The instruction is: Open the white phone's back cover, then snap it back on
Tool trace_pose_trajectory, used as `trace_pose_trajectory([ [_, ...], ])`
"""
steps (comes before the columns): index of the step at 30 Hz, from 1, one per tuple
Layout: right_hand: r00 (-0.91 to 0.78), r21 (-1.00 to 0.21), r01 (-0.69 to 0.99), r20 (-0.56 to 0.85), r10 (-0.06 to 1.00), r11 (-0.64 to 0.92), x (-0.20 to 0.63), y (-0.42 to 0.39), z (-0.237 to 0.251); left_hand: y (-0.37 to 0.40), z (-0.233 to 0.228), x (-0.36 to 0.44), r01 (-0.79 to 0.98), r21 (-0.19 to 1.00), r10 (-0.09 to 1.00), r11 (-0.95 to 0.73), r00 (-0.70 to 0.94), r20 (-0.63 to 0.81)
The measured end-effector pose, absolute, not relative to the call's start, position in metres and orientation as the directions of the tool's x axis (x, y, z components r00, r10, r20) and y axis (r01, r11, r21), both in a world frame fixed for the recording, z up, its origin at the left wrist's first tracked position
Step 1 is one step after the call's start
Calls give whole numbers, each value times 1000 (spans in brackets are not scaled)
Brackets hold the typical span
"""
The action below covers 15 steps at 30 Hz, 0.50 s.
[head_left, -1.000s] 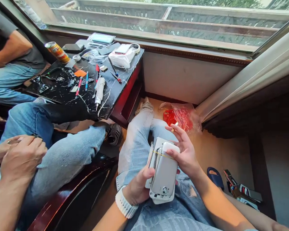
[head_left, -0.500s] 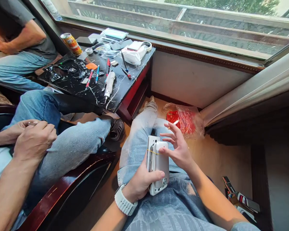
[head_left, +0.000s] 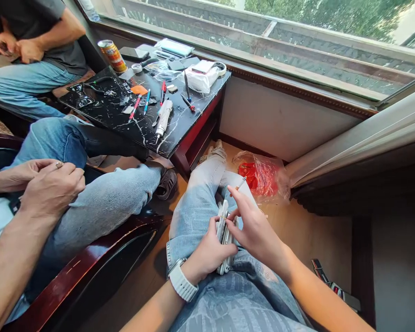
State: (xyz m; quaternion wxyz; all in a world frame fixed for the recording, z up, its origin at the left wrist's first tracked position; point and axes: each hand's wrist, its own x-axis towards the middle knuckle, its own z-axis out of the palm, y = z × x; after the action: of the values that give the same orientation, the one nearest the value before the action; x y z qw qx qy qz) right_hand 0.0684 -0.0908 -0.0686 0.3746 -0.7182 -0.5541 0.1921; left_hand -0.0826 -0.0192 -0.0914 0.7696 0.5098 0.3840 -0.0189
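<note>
One black marble-patterned desk [head_left: 103, 103] with a red frame stands under the window, and everything else is placed from it. Two other people sit by it: one in a grey shirt at its far left end, one in jeans along its near left edge, whose two hands [head_left: 51, 186] rest together on a knee.

On the desk, one orange drink can [head_left: 112, 55] stands at the far left corner; its label is too small to read. One white plastic bag [head_left: 200, 80] lies at the far right corner, with a roll of tape just beyond it. One white power tool [head_left: 163, 117] lies near the front edge. Left of it lie two pens [head_left: 141, 103], one red and one blue, and right of it, toward the bag, two thin screwdrivers, one with a red handle. No writing on the desk can be read.

On the floor to the right of the desk lies one clear bag with red contents [head_left: 261, 175].

Below the desk's front corner, over the person's lap, one stack of pale phones [head_left: 224, 233] is seen edge-on; I cannot count them. The left hand [head_left: 209, 251] is clamped around the stack from below, a white watch on its wrist. The right hand [head_left: 254, 228] rests its fingers on the stack's top edge and pinches one cigarette [head_left: 241, 183] between two fingers.
</note>
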Motion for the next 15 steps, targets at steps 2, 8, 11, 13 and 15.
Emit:
trace_pose_trajectory([
  [2,316,-738,661,108,943,-137,69,-92,-72,-22,-91,-79,553,735,361,393,643,-676],
  [8,398,-743,641,110,911,-190,91,-96,-80,-17,-82,-74,630,733,319,258,660,-680],
  [11,431,-761,615,108,896,-205,106,-94,-81,-14,-82,-76,621,740,272,259,689,-672],
  [13,425,-784,589,92,900,-198,113,-91,-80,-13,-84,-78,598,750,255,283,707,-660],
  [15,416,-807,554,56,907,-204,117,-88,-80,-13,-89,-82,543,772,254,330,737,-627],
])
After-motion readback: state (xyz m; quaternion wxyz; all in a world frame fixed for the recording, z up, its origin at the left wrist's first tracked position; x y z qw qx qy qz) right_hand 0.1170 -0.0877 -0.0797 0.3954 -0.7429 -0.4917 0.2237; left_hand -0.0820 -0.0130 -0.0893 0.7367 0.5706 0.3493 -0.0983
